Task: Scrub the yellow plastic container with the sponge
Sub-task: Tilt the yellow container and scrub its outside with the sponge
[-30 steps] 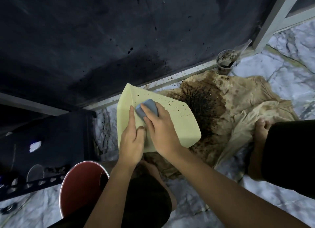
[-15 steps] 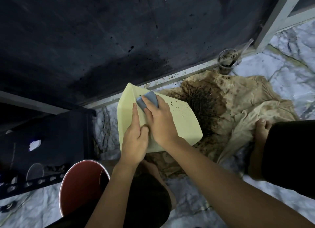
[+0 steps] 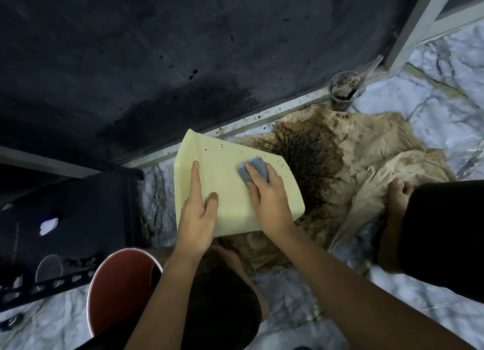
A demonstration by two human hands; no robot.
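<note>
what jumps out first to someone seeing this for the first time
The pale yellow plastic container, centre frame, speckled with dark spots, where the right hand presses a blue-grey sponge while the left hand holds its left edge. Just right of it, a crumpled beige cloth on the marble floor bears a big dark brown stain.

L hand [image 3: 197, 215]: grips container [image 3: 230, 190] edge, idx straight | R hand [image 3: 271, 200]: curled on sponge [image 3: 252, 166]
</note>
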